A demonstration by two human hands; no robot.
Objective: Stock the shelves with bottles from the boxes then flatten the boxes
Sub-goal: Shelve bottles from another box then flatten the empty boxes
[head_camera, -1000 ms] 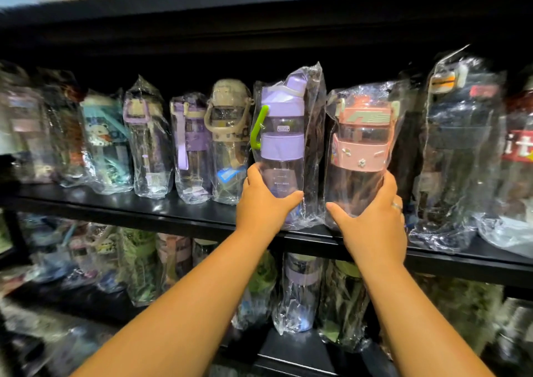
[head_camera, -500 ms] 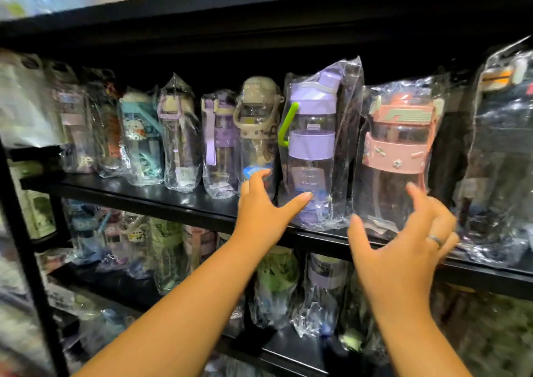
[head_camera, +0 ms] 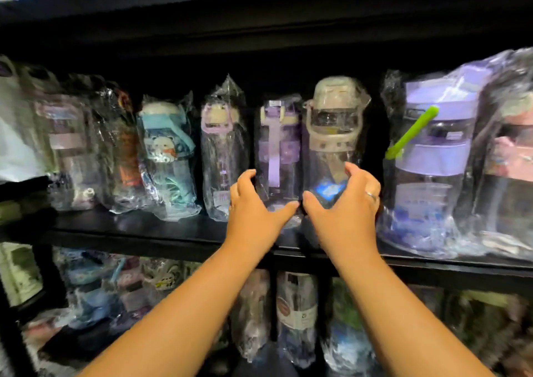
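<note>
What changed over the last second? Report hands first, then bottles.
Left hand let go of the large lilac bottle and moved left to curl round the purple-strap bottle; right hand released the pink bottle and now curls round the beige-lid bottle. Firm grip unclear. All four stayed standing on the shelf.

Black shelf board (head_camera: 144,232), row from left to right:
- teal bear-print wrapped bottle (head_camera: 165,151)
- clear bottle with lilac loop handle (head_camera: 222,146)
- clear bottle with purple strap (head_camera: 278,151), left hand (head_camera: 256,212) around its base
- clear bottle with beige domed lid (head_camera: 334,134), right hand (head_camera: 343,212) around its base
- large lilac-banded bottle with green handle (head_camera: 432,160)

Below the board: more wrapped bottles (head_camera: 297,313).
</note>
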